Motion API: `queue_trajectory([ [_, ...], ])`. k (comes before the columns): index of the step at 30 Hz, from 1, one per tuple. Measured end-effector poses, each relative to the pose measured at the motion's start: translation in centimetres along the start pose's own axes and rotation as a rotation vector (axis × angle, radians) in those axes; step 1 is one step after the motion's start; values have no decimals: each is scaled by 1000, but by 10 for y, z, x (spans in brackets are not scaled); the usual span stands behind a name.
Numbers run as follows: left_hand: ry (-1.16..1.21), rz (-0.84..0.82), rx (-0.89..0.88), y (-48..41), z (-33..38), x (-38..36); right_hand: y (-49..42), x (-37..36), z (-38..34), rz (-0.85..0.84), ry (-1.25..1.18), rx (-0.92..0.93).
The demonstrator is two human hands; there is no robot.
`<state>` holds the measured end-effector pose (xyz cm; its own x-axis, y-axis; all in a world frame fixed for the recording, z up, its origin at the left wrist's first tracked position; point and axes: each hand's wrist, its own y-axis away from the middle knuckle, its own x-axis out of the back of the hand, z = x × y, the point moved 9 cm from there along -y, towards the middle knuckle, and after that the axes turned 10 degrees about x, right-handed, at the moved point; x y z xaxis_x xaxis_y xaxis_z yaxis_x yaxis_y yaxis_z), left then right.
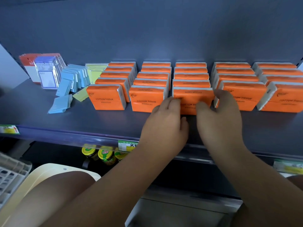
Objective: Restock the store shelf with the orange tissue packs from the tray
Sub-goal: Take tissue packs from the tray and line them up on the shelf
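Shelf (82, 120) | mid tissue pack (191, 98) betw L grip (165, 123) (touching) & R grip (219, 118) (holding)

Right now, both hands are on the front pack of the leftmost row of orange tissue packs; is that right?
Not quite: the head view shows the left hand and right hand on the front pack of the middle row, not the leftmost.
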<state>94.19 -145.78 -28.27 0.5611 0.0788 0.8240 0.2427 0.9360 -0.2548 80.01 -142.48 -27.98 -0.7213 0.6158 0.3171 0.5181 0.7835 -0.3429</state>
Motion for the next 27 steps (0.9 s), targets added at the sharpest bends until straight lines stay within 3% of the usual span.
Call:
queue_trajectory([
  [4, -219, 52, -25, 0, -5, 13, 10, -16, -36, -100, 133, 333],
  [7, -334, 45, 4, 0, -15, 21, 16, -33, -47, -200, 221, 465],
  [15, -323, 91, 256, 34, -51, 73, 55, -58, -81, -346, 179, 579],
  [27, -444, 353, 588, 224, -144, 200, 208, -121, -184, -691, 41, 735],
])
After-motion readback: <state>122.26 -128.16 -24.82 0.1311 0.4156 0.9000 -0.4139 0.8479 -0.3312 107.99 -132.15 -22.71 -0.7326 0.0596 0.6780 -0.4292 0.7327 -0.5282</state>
